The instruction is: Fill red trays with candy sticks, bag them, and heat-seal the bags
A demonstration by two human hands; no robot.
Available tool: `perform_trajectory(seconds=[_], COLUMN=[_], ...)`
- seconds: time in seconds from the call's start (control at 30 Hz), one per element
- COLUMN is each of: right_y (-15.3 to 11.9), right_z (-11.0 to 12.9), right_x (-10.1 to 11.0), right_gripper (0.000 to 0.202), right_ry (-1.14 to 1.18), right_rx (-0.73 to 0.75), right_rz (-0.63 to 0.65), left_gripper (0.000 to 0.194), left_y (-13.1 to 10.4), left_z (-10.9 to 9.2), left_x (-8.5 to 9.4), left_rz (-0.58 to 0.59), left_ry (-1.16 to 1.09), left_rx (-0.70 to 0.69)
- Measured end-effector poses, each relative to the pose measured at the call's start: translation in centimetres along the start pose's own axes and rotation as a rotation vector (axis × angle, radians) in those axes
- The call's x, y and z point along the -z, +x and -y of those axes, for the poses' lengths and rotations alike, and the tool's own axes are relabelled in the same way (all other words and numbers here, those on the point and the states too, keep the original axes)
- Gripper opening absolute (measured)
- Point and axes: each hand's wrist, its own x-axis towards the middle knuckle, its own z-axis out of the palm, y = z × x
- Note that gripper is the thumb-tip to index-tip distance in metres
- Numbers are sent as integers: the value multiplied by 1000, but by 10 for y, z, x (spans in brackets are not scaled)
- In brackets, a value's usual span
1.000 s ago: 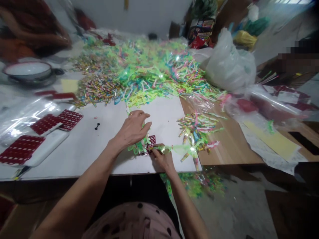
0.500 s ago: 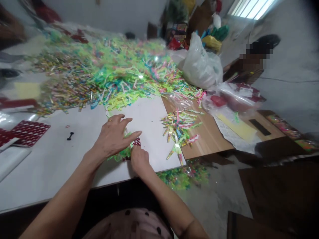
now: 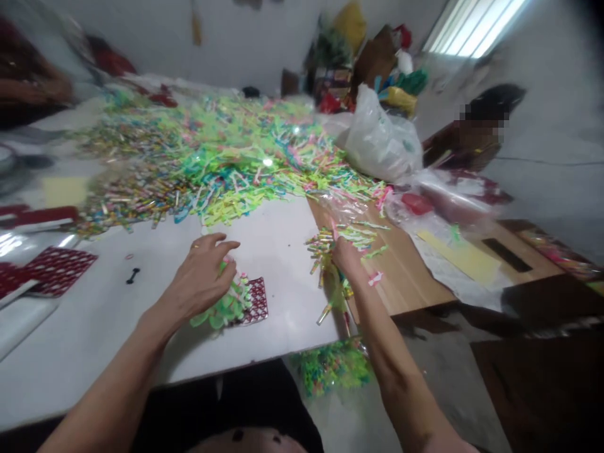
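White sheeting covers much of the worktop [image 3: 155, 340], with brown cardboard [image 3: 415, 289] beside it right of centre. Your left hand [image 3: 201, 277] is spread at centre-left, its fingers open and curved over a bunch of pale green, translucent plastic ribbons [image 3: 224, 311]; whether any fingertip touches them you cannot tell. The bunch lies over the left part of a dark red, white-speckled rectangular piece [image 3: 259, 301], just below the centre of the frame. Your right hand [image 3: 346, 255] is in the small pile of slim, shiny tubes with coloured ribbons [image 3: 323, 242], right of centre; its fingers are hidden, so you cannot tell if they grip anything. These look light: the ribbons soft and likely to snag on one another, the tubes stiffer and perhaps slick, so pinch a tube's body rather than its ribbon. The red piece looks thin and flat, easiest to take by its bare right edge. Crinkled clear film [image 3: 342, 207] lies just behind the small pile, and the big ribbon heap [image 3: 245, 151] fills the upper middle. A small black dumbbell-shaped piece [image 3: 133, 275] sits well apart, left of your left hand.
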Motion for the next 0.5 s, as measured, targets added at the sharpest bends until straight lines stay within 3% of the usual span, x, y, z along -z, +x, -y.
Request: perform_trajectory(seconds=[0.07,0.13,0.2,0.27,0.37,0.43,0.5], right_y=[-18,-47,-83,-118,-151,-158,-160], right_z=[10,29,51,70,85,87,90], right_x=[-7,-17,-31,-51,-80,-90,-92], right_gripper=[36,40,35,28,22,23,22], right_ry=[226,553,862,1064,1203,1212,1077], right_rx=[84,263,448,514,384,355,416], right_rz=[-67,-41,139,369,528,504,422], left_gripper=[45,47,47,48,48,48,48], left_y=[6,12,14,11,2,-2,-4], left_z=[0,-1,-3,-7,-12,-15,-16], left_x=[3,5,4,3,1,1,2], left_rz=[13,39,65,78,79,77,74], left_ry=[-14,-30,-25,-4,-2,-10,-5], left_rx=[24,39,47,46,22,16,27])
